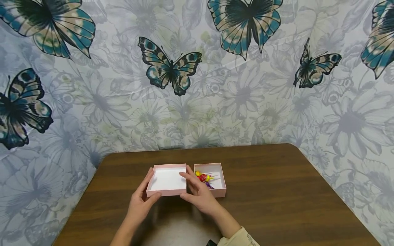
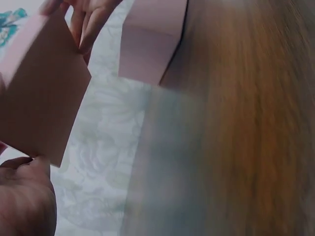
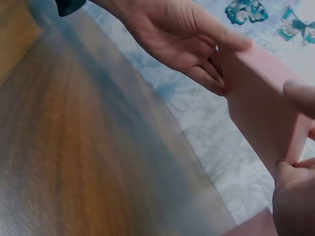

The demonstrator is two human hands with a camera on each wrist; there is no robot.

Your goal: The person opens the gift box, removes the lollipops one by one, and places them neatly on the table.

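A shallow pink box lid (image 1: 168, 179) with a white inside faces up, held between both hands. On its left side, my left hand (image 1: 140, 201) grips the edge, thumb at the near corner. Opposite, my right hand (image 1: 200, 196) holds the right side with the thumb near the front edge. Both wrist views show the lid's plain pink outside (image 2: 47, 93) from below, raised off the table. Right beside it stands a pink box (image 1: 219, 193), partly behind my right hand. Inside lie several wrapped lollipops (image 1: 204, 177) in yellow, red and purple, with white sticks.
A brown wooden table (image 1: 277, 191) with rounded far corners carries the box. Behind and around it hangs a pale floral cloth (image 1: 240, 99) printed with teal butterflies. A beige sleeve (image 1: 240, 238) covers the right forearm.
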